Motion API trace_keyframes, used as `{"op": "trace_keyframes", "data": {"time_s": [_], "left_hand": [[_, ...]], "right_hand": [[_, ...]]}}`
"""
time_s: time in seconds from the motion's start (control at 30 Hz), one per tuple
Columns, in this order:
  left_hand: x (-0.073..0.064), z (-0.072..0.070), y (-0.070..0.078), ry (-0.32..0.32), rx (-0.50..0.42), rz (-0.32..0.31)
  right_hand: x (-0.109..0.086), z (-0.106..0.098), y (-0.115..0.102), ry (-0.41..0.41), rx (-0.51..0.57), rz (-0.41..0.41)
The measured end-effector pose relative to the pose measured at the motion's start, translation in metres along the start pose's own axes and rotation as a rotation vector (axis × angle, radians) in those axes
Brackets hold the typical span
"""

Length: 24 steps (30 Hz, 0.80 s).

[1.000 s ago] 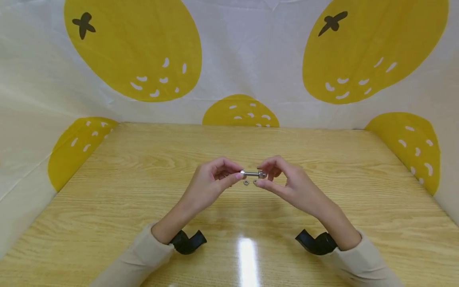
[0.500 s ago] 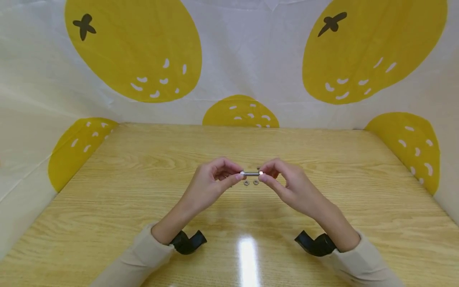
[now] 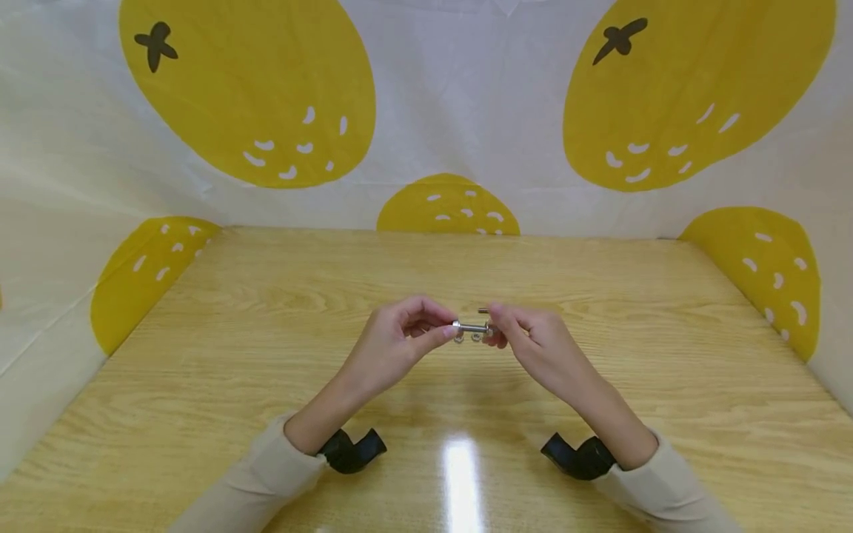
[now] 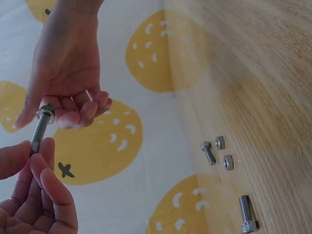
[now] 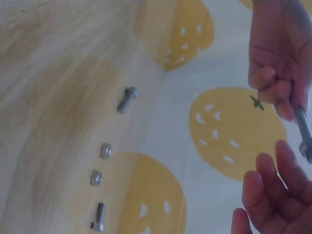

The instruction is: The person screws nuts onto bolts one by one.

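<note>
Between its thumb and fingers, my left hand pinches one end of a metal bolt, held roughly level above the table. A hex nut sits around the bolt's other end, on the right-hand side. Beside that nut, my right hand has its thumb and loosely bent fingers apart from the metal in both wrist views. The left fingertips hide part of the bolt's held end.
On the wooden table lie two loose nuts and two more bolts, a smaller-looking bolt and a socket-head bolt. White cloth printed with yellow fruit rises behind and at the sides.
My right hand's fingers closed in on the nut end half a second ago, then came off it and turned over. The left hand keeps its pinch, shifting slightly right and down.
</note>
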<state>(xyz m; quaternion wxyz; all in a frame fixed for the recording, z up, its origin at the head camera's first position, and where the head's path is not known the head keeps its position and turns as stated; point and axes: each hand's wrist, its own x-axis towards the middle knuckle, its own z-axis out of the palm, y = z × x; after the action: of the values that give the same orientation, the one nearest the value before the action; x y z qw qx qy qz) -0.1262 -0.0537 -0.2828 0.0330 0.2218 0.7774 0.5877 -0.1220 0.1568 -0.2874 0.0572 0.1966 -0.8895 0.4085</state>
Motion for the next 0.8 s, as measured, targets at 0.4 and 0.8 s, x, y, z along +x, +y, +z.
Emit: {"op": "trace_keyframes", "data": {"time_s": [0.4,0.8], "left_hand": [[0.0005,-0.0033,-0.0004,0.023,-0.045,-0.029],[0.0004,-0.0030,-0.0013,0.008,-0.065,-0.005]], "right_hand": [[0.0004,-0.0089,0.0026,0.055,-0.027,-0.341],[0.0000,-0.0041,0.0040,0.019,0.026,-0.285]]}}
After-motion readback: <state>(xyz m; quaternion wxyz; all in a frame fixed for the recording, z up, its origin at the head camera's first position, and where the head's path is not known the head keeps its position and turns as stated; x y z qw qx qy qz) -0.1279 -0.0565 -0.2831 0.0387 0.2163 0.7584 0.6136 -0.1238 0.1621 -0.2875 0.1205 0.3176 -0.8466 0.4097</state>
